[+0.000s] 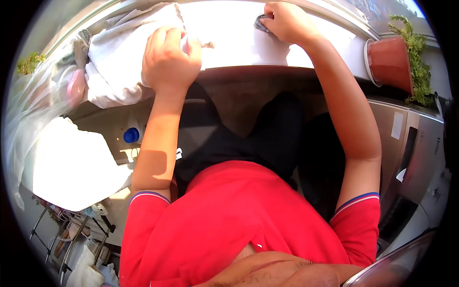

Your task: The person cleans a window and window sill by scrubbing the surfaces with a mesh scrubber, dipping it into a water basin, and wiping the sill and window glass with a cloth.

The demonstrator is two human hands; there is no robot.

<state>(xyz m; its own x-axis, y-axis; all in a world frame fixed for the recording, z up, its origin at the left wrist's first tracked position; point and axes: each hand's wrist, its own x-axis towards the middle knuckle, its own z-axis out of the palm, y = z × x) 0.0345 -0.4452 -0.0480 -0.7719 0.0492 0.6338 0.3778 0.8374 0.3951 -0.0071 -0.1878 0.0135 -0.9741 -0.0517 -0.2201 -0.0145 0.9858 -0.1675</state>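
On the sunlit white window sill (229, 33), my right hand (289, 23) pinches a small crumpled grey rag (262, 24) against the surface. The rag is partly covered by the fingers, and its exact material is hard to make out. To the left, my left hand (169, 60) lies on a bunched white cloth (117, 52), fingers together and slightly bent, thumb held apart. A small brownish bit (208, 45) sits on the sill just right of that thumb.
A potted plant (389, 62) lies tipped at the sill's right end, above a silver appliance (425, 148). Clear plastic sheeting (33, 105) and a pink item (75, 87) are at left. Below are a blue-capped bottle (131, 135), a white bag (71, 162) and a metal rack (71, 239).
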